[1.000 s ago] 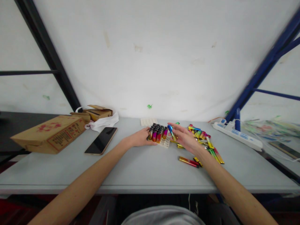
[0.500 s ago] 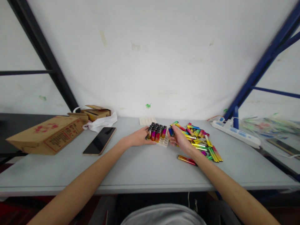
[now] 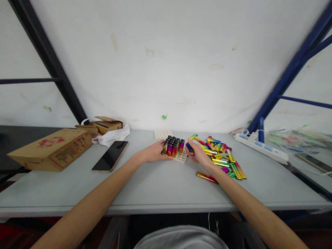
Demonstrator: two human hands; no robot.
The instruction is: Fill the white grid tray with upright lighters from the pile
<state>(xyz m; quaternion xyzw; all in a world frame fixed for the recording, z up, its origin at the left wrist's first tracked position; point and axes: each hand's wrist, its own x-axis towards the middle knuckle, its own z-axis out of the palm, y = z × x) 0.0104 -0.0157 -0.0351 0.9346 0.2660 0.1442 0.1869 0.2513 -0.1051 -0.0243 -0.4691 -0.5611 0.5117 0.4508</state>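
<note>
Several shiny lighters (image 3: 174, 150) with black tops stand upright in a white tray (image 3: 183, 158) at the middle of the table. My left hand (image 3: 155, 151) grips the left side of this tray, its fingers at the outer lighters. Just right of the tray, my right hand (image 3: 197, 154) is closed on a blue lighter (image 3: 189, 147), which is tilted. A loose pile of colourful lighters (image 3: 222, 155) lies beyond and to the right of that hand. One red and gold lighter (image 3: 206, 177) lies apart, nearer to me, beside my right forearm.
Another white tray (image 3: 163, 134) lies near the wall. On the left are a phone (image 3: 110, 156), a cardboard box (image 3: 52, 148), an opened smaller box (image 3: 106, 125) and a white plastic bag (image 3: 114, 135). A power strip (image 3: 261, 147) lies on the right.
The blue lighter in my right hand has tilted further, and the hand has shifted very slightly. My left hand and the tray have stayed in place.
</note>
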